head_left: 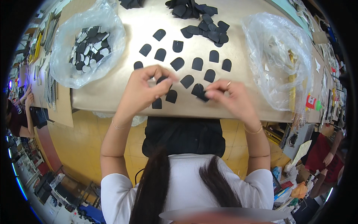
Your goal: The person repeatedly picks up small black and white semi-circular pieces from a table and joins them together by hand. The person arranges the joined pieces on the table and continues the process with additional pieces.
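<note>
My right hand [233, 98] pinches a small black arch-shaped piece [203, 96] between thumb and fingertips, over another black piece [197, 89] on the table. My left hand [147, 86] is curled with thumb and forefinger together; its fingertips are smeared by motion, and what they hold, if anything, I cannot make out. A black piece shows through the gap of its fingers. Several more black pieces, each with one rounded end, lie spread face up before me, such as one piece [197, 64] beyond my hands and another piece [171, 96] beside my left hand.
A clear plastic bag [61, 56] at the left holds many black and white pieces. Heaped black pieces [213, 36] lie at the far side of the tan table [231, 112]. Another clear bag [278, 89] lies at the right, near a small red-and-green bottle [312, 102]. People work at both sides.
</note>
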{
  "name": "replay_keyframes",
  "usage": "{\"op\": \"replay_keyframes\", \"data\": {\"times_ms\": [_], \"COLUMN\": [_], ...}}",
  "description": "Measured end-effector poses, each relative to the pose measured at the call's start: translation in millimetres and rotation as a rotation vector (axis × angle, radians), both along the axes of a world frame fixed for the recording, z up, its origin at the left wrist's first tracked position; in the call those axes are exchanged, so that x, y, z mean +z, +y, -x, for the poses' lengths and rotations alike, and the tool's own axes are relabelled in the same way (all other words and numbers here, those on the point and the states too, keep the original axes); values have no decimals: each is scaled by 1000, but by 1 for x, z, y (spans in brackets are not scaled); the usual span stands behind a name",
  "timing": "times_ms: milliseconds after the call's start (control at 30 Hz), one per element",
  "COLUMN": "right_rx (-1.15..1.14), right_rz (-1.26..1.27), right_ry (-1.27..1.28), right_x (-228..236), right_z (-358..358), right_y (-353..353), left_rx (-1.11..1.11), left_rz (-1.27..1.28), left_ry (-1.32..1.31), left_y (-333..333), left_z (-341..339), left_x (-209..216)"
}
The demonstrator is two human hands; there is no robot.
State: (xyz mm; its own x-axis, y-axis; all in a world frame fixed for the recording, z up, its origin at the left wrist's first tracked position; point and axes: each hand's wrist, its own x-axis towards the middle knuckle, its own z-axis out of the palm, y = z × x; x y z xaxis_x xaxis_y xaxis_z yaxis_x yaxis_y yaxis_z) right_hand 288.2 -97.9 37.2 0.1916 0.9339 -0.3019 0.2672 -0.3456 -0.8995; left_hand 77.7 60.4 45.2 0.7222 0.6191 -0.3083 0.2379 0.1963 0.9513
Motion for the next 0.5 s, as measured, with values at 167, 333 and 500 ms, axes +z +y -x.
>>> {"op": "replay_keyframes", "data": {"times_ms": [167,333,500], "right_rx": [238,155,61], "right_rz": [-271,-419,17], "right_ry": [-427,-715,111], "right_x": [-34,-40,-18], "right_z": [43,49,40], "right_y": [-7,4,-20], "left_rx": [-60,-103,-150], "left_rz": [25,-131,-227], "left_ry": [81,73,43], "left_y": [-33,-55,-75], "left_z": [28,44,32], "left_x": [-29,-38,-40]}}
